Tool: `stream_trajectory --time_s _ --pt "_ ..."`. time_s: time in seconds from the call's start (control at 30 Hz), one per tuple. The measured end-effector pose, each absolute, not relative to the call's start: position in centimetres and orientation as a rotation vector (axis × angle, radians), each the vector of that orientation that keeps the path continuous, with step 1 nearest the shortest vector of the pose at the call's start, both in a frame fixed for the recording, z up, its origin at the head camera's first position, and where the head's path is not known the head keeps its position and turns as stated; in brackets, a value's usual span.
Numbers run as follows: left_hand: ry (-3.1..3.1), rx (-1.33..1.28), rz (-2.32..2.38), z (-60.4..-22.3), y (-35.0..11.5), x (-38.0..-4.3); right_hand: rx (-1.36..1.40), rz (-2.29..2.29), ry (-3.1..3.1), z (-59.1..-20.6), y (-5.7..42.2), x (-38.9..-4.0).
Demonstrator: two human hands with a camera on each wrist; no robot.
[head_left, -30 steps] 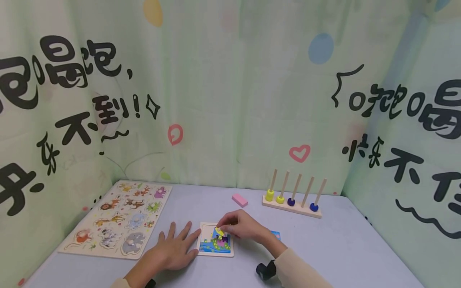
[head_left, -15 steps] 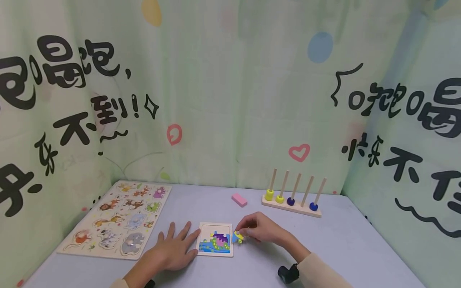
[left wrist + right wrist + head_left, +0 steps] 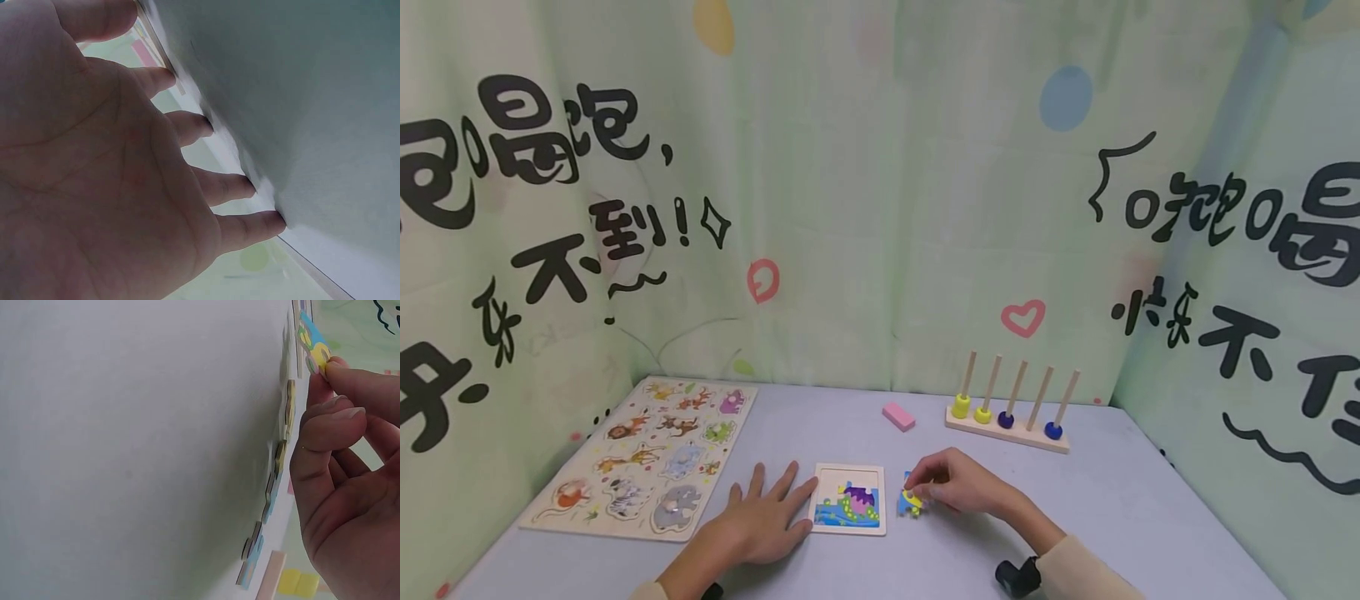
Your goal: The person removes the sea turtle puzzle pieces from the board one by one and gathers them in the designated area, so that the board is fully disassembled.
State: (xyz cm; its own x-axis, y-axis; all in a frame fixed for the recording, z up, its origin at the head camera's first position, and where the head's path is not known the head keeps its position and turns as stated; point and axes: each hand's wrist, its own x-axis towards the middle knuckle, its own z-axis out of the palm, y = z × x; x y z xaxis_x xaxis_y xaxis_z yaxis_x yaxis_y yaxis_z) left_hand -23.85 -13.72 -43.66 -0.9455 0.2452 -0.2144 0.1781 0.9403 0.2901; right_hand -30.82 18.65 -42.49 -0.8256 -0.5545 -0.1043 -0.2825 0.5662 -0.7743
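My right hand pinches a blue and yellow jigsaw piece between thumb and fingertips, over the table just right of the small wooden puzzle frame. Assembled pieces in purple, pink, green and blue fill the frame's lower part; bare wood shows across its top. Spread out on the table, my left hand has its thumb and index fingertips at the frame's left edge. More loose jigsaw pieces lie below my right hand in the right wrist view, mostly hidden by that hand in the head view.
A large wooden animal puzzle board lies at the left. A pink block sits behind the frame. To the back right stands a peg rack with yellow and blue beads. Printed curtains enclose the table.
My right hand has lifted the pinched jigsaw piece off the frame's upper part and carried it right, beyond the frame's edge. The left hand stays in place.
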Motion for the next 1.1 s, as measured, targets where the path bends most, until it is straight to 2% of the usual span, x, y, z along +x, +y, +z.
stream_trajectory --time_s 1.1 --pt "2.854 0.332 0.401 -43.65 -13.87 -23.71 -0.704 -1.071 2.507 -43.45 19.09 -31.31"
